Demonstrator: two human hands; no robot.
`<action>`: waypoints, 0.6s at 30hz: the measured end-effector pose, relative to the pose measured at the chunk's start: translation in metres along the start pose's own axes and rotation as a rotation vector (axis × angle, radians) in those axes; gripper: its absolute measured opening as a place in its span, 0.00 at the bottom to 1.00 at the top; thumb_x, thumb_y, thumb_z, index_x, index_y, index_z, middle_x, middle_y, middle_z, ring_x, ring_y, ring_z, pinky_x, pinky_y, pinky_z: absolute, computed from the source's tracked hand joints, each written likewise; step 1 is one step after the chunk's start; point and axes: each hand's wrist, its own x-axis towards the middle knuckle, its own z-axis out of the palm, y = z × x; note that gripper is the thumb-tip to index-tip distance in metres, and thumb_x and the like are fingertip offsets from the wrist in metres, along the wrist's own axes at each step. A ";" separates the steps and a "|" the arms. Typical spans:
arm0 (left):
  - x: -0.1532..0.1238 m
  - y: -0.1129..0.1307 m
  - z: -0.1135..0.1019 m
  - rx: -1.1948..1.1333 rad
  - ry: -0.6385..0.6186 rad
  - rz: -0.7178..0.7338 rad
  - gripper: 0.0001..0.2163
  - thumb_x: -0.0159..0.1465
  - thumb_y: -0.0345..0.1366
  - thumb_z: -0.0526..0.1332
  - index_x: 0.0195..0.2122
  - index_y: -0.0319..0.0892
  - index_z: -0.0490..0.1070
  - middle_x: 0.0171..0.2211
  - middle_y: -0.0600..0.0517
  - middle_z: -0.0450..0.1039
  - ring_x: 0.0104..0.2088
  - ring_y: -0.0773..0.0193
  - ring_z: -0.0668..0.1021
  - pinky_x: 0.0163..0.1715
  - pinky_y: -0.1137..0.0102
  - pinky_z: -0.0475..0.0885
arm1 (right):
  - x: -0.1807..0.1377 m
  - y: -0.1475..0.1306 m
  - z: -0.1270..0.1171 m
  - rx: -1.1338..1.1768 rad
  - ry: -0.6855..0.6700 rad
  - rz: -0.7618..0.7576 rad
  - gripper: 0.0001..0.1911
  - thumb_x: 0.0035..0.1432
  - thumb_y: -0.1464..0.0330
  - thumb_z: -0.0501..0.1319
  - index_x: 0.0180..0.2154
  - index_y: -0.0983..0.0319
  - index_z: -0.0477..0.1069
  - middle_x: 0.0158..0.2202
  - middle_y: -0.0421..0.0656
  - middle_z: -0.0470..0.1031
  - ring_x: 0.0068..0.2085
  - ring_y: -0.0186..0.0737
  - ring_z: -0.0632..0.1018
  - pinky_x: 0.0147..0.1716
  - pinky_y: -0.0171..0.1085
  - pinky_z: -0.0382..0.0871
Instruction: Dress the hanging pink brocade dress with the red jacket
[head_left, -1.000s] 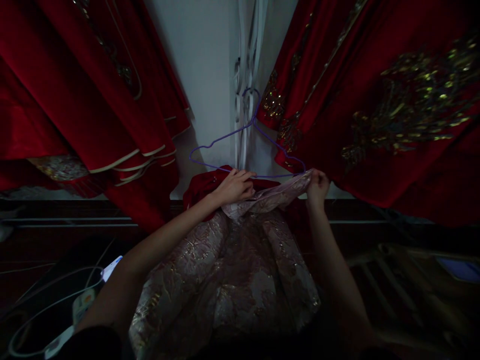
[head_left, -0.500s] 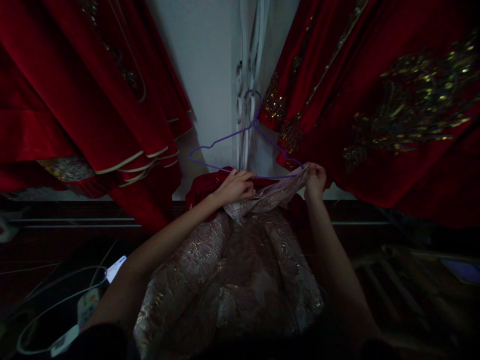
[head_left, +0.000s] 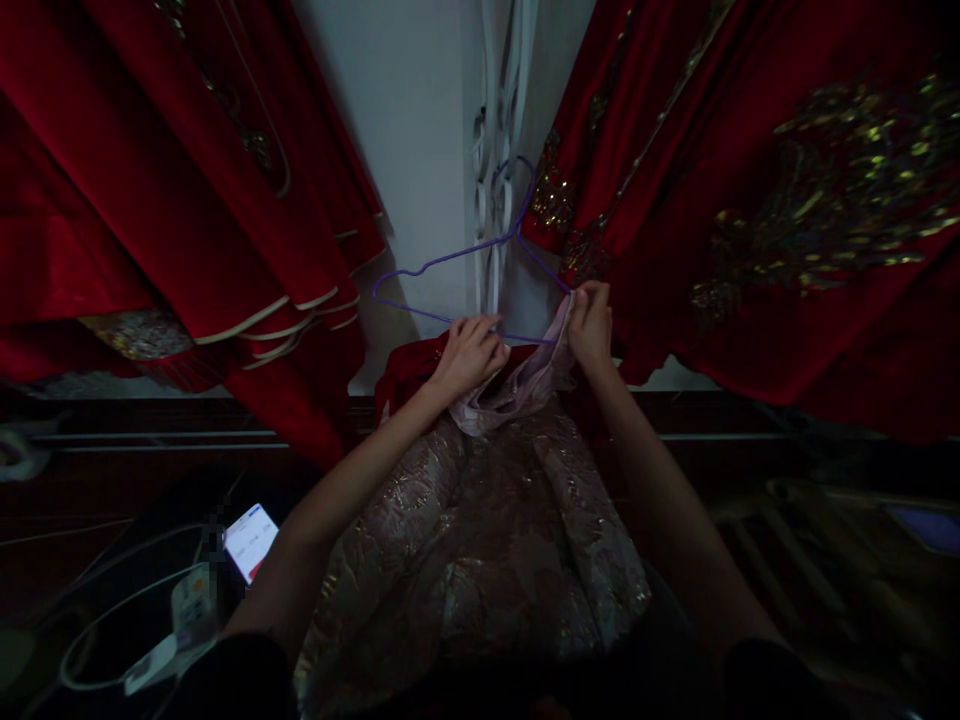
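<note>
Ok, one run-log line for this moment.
left hand: at purple hanger | right hand: pinching pale fabric, hanger's right side | patterned garment: below hands | red cloth: both sides

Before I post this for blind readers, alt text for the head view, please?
Someone's right hand pinches a shiny garment by its top at a purple hanger; the left hand is at the hanger's lower bar. Red clothes hang either side; a lit phone lies lower left.
</note>
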 end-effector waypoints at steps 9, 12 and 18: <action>-0.045 -0.116 -0.022 0.246 0.241 -0.706 0.11 0.63 0.36 0.49 0.38 0.38 0.69 0.55 0.37 0.59 0.54 0.42 0.62 0.48 0.47 0.56 | 0.011 0.013 -0.013 0.067 -0.025 -0.001 0.19 0.63 0.53 0.44 0.43 0.59 0.62 0.39 0.46 0.71 0.41 0.43 0.73 0.47 0.45 0.62; -0.056 -0.131 -0.022 0.242 0.214 -0.758 0.11 0.63 0.37 0.49 0.37 0.39 0.69 0.54 0.37 0.58 0.53 0.42 0.62 0.48 0.47 0.57 | 0.010 0.014 -0.012 0.075 -0.029 -0.005 0.19 0.63 0.54 0.44 0.43 0.59 0.62 0.38 0.46 0.71 0.40 0.42 0.73 0.46 0.44 0.63; -0.053 -0.123 -0.025 0.179 0.282 -0.763 0.13 0.65 0.39 0.47 0.40 0.40 0.69 0.53 0.39 0.58 0.54 0.46 0.61 0.50 0.50 0.57 | 0.011 0.017 -0.012 0.060 -0.030 -0.024 0.18 0.64 0.55 0.44 0.44 0.60 0.62 0.40 0.46 0.70 0.41 0.42 0.73 0.47 0.45 0.62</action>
